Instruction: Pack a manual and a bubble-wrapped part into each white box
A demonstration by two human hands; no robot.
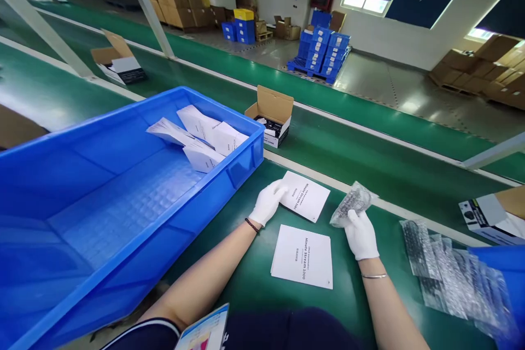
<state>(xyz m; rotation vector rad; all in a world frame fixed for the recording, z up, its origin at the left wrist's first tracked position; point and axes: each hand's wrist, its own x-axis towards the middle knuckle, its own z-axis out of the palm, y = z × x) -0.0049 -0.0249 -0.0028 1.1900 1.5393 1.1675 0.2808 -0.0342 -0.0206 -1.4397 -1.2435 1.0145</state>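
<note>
My left hand (267, 202), in a white glove, grips the near left corner of a white booklet (305, 197) that lies on the green table. My right hand (361, 232), also gloved, is closed on a small bubble-wrap bag (353, 203) with something dark inside, held just right of that booklet. A second white booklet (302, 256) lies flat on the table between my forearms.
A big blue bin (82, 219) at the left holds several white packets (197, 136). An open cardboard box (271, 115) rides the green conveyor belt behind. More bubble-wrap bags (447, 273) lie at the right, next to a printed box (488, 216).
</note>
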